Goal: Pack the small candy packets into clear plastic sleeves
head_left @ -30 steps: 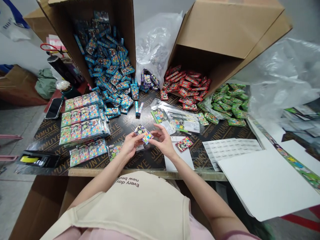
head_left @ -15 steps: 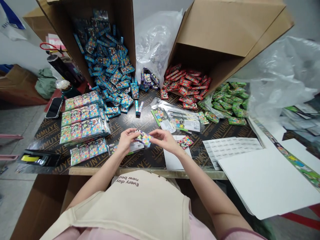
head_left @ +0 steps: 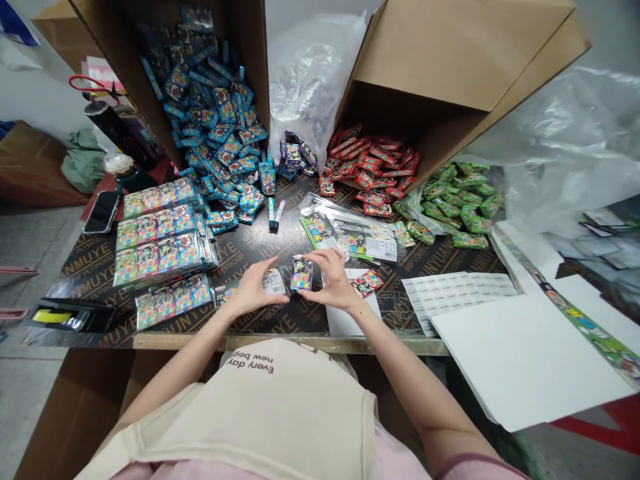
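Note:
My right hand [head_left: 334, 280] pinches a small purple packet [head_left: 301, 273], held upright just above the dark tabletop [head_left: 280, 240]. My left hand [head_left: 253, 288] is curled on a clear printed bag [head_left: 274, 283] lying flat beside the packet, holding its right end. A red packet [head_left: 368, 283] lies just right of my right hand on a white sheet [head_left: 350, 323]. More clear bags [head_left: 357, 237] are spread behind my hands.
A tipped carton spills blue packets [head_left: 220, 140]; another carton [head_left: 450, 67] spills red packets [head_left: 373, 170]. Green packets [head_left: 457, 200] lie right, purple ones [head_left: 296, 155] at centre back. Filled bags [head_left: 160, 247] are stacked left, near a phone [head_left: 101, 212] and tape dispenser [head_left: 75, 315]. Label sheets [head_left: 457, 293] and white board [head_left: 525, 353] lie right.
My hands lowered toward the table. The packet turned upright in my right hand, and my left hand shifted onto the clear bag.

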